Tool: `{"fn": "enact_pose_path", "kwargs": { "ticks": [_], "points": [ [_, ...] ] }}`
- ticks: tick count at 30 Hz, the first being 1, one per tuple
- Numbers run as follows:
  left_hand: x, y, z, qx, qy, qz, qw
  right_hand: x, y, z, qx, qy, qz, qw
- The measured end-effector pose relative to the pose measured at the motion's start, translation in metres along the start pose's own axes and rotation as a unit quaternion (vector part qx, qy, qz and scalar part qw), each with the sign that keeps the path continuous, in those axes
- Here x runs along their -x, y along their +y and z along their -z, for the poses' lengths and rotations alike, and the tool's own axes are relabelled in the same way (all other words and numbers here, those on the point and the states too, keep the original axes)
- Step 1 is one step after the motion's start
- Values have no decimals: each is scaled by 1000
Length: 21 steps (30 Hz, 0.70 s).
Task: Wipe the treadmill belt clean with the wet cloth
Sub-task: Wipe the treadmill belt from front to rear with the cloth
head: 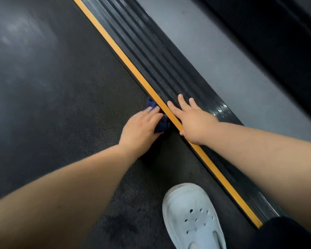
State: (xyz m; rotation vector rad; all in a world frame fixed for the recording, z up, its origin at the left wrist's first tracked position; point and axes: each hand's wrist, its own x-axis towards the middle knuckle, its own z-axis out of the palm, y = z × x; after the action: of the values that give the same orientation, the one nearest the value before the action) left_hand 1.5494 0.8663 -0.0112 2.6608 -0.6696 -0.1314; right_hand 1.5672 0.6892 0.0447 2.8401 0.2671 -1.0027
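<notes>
Two bare hands work at the treadmill belt's (61,105) right edge: the left hand (142,126) presses a dark blue cloth (162,125) against the orange strip (133,69), fingers extended, while the right hand (192,121) rests flat, fingers spread, on the ribbed side rail (151,51). A white clog (190,212) stands on the belt.

Cloth (161,125) navy, maybe; belt (61,105) black, dotted; stripe (133,67) orange.
</notes>
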Motion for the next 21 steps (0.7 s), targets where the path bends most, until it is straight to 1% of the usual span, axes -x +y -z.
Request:
{"fn": "enact_pose_path", "kwargs": {
  "ticks": [1, 2, 3, 4, 5, 7, 10, 12, 13, 14, 15, 17, 18, 19, 21],
  "points": [
    [-7, -10, 6, -22, 22, 16, 999, 0, 1, 0, -5, -1, 4, 1000],
    [-13, -18, 10, -26, 41, 60, 997, 1, 1, 0, -11, -2, 9, 1000],
    [-18, -20, 12, -12, 46, 115, 992, 1, 1, -1, -18, -2, 13, 1000],
    [-20, -18, 9, 14, 50, 153, 987, 1, 1, -1, -23, 1, 17, 1000],
    [-17, -10, 5, 28, 55, 165, 984, 1, 2, -1, -28, 5, 22, 999],
    [1, 13, -8, 47, 49, 133, 989, 3, 4, 1, -47, 13, 33, 998],
    [34, 46, -25, 86, 10, 26, 996, 11, 14, 4, -100, 44, 42, 993],
    [40, 49, -25, 89, -18, -33, 995, 20, 22, -2, -132, 72, 9, 989],
    [35, 43, -22, 83, -21, -47, 995, 25, 23, -6, -138, 71, -15, 988],
    [28, 33, -17, 82, -15, -38, 996, 30, 23, -11, -134, 60, -35, 989],
    [18, 22, -11, 84, 5, -3, 996, 34, 22, -15, -124, 43, -46, 990],
    [-3, 0, -1, 84, 65, 108, 989, 35, 18, -19, -110, 20, -51, 992],
    [-10, -6, 0, 80, 84, 141, 983, 35, 16, -18, -109, 15, -52, 993],
    [-13, -4, -1, 80, 86, 161, 980, 34, 14, -16, -108, 10, -53, 993],
    [-3, 17, -8, 109, 76, 163, 978, 34, 10, -12, -104, 0, -60, 993]
  ]
}}
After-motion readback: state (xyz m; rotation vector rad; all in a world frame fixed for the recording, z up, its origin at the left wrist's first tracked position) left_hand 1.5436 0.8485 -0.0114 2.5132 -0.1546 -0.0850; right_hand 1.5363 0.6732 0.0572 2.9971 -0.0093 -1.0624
